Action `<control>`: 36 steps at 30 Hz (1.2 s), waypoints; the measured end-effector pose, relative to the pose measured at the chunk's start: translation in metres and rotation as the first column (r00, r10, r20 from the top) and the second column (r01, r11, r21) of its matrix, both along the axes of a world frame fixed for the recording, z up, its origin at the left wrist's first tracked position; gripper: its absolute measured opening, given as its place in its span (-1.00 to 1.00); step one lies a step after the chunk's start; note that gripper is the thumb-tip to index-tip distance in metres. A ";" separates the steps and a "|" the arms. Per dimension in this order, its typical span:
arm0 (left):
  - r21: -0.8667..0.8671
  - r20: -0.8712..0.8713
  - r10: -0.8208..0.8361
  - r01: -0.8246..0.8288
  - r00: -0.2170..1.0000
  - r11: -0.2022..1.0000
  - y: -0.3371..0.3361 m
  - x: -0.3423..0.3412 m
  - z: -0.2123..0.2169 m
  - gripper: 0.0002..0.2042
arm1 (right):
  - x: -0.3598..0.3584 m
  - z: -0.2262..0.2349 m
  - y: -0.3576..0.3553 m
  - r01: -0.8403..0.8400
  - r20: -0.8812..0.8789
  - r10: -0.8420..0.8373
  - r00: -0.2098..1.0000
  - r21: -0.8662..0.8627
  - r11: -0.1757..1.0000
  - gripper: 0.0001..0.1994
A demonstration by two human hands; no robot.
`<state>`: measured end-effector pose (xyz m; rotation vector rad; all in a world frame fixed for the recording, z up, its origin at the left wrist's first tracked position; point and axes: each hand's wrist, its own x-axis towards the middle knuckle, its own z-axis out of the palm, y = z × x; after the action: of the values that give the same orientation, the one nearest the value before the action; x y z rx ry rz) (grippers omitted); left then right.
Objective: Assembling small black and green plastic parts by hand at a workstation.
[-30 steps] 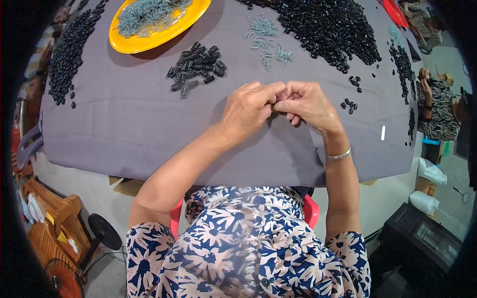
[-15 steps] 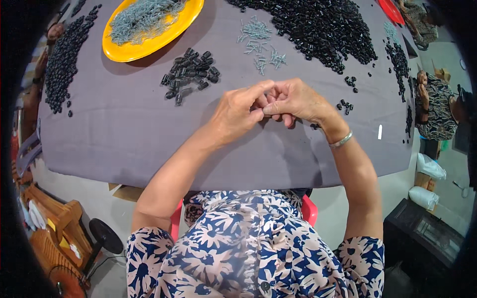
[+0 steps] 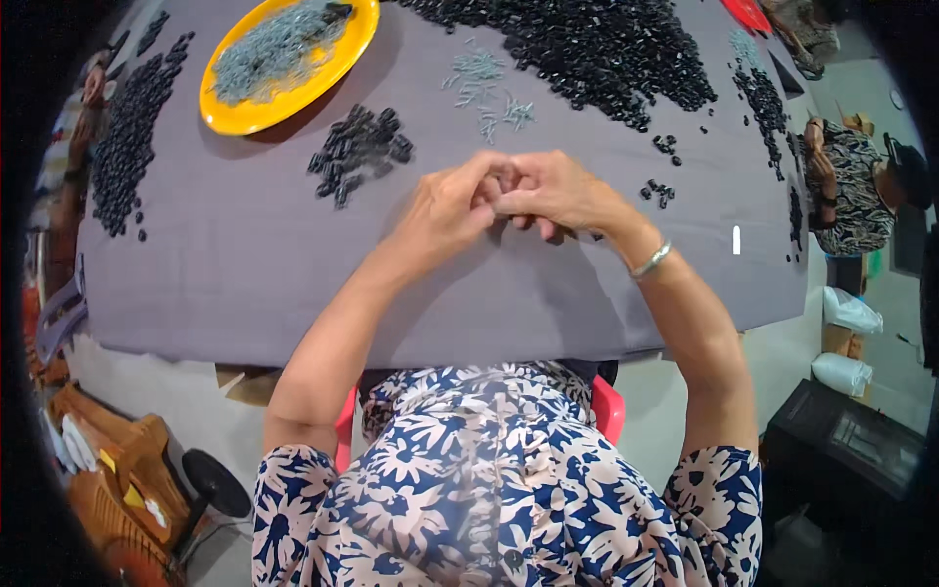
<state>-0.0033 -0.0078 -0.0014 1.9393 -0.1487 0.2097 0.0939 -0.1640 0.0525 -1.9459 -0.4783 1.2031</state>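
Note:
My left hand [image 3: 442, 207] and my right hand [image 3: 559, 196] meet fingertip to fingertip above the middle of the grey-clothed table [image 3: 264, 284]. Both are closed in a pinch, and whatever sits between the fingers is hidden. Just beyond the hands lie loose thin grey pins or screws [image 3: 477, 70] in small clusters. Left of them is a small heap of black cylindrical pieces [image 3: 360, 152]. A much bigger heap of small black parts [image 3: 616, 64] spreads over the far side. A few black parts [image 3: 657, 193] lie near my right wrist.
A yellow plate [image 3: 230, 119] full of grey pins stands far left. More black parts [image 3: 122, 147] line the left edge, and others [image 3: 763, 103] the right. A white strip [image 3: 737, 240] lies at right. Another person [image 3: 846, 186] is beyond the right edge.
The whole view has shifted a little, so table and hands appear further left. My hands remain together in the same pinch, with only slight finger movement.

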 end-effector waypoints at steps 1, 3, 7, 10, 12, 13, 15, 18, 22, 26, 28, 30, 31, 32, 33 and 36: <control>-0.038 -0.037 0.031 -0.032 0.999 0.999 0.002 -0.001 -0.001 -0.64 | -0.002 -0.006 -0.005 -0.012 -0.005 0.012 1.000 0.012 1.000 -0.84; 0.040 0.008 0.082 -0.083 0.997 0.996 0.009 -0.005 0.002 -0.72 | -0.001 -0.022 -0.026 0.180 -0.054 -0.172 0.984 0.198 0.964 -0.85; 0.240 0.055 0.258 -0.263 0.965 0.934 0.037 -0.020 0.019 -0.88 | -0.011 -0.026 -0.048 0.266 0.100 -0.295 0.950 0.233 0.935 -0.86; 0.332 0.068 0.347 -0.350 0.935 0.876 0.051 -0.025 0.022 -0.85 | -0.015 -0.025 -0.043 0.313 0.099 -0.357 0.929 0.306 0.899 -0.86; 0.457 0.178 0.439 -0.469 0.881 0.756 0.054 -0.025 0.022 -0.84 | -0.015 -0.025 -0.037 0.320 0.138 -0.367 0.920 0.275 0.907 -0.87; 0.464 0.257 0.439 -0.508 0.861 0.726 0.057 -0.025 0.020 -0.81 | -0.013 -0.024 -0.037 0.327 0.178 -0.373 0.911 0.241 0.914 -0.88; 0.425 0.225 0.464 -0.515 0.857 0.744 0.051 -0.030 0.027 -0.79 | -0.006 -0.028 -0.041 0.371 0.274 -0.421 0.864 0.219 0.903 -0.89; 0.383 0.202 0.434 -0.479 0.878 0.790 0.042 -0.022 0.026 -0.77 | 0.024 -0.026 -0.057 0.427 0.476 -0.466 0.746 0.196 0.883 -0.90; 0.239 0.134 0.242 -0.269 0.961 0.933 0.016 -0.006 0.014 -0.80 | 0.069 -0.044 -0.068 0.373 0.771 -0.409 0.487 0.240 0.896 -0.88; 0.142 0.039 0.251 -0.253 0.967 0.957 -0.001 0.001 -0.006 -0.82 | 0.081 -0.050 -0.048 0.212 0.863 -0.241 0.444 0.160 0.964 -0.80; 0.111 0.101 0.252 -0.262 0.963 0.959 0.000 0.000 -0.007 -0.83 | 0.082 -0.048 -0.040 0.239 0.881 -0.212 0.422 0.118 0.964 -0.80; 0.109 0.104 0.249 -0.260 0.963 0.959 0.001 0.002 -0.008 -0.83 | 0.086 -0.047 -0.036 0.252 0.866 -0.206 0.456 0.097 0.963 -0.80; 0.105 0.113 0.244 -0.256 0.963 0.961 0.001 0.003 -0.008 -0.83 | 0.087 -0.047 -0.035 0.268 0.851 -0.201 0.484 0.075 0.961 -0.80; 0.103 0.112 0.244 -0.255 0.963 0.961 0.000 0.004 -0.008 -0.83 | 0.087 -0.045 -0.038 0.269 0.852 -0.200 0.485 0.072 0.960 -0.80; 0.093 0.111 0.243 -0.254 0.964 0.963 0.000 0.004 -0.008 -0.83 | 0.085 -0.045 -0.040 0.264 0.831 -0.208 0.516 0.077 0.961 -0.81; 0.079 0.114 0.235 -0.245 0.965 0.966 0.003 0.002 -0.010 -0.84 | 0.081 -0.047 -0.044 0.247 0.810 -0.250 0.531 0.135 0.960 -0.85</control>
<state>-0.0014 -0.0053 -0.0115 2.0379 0.0102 0.4722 0.1745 -0.2083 0.0050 -2.4017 -0.6248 0.0098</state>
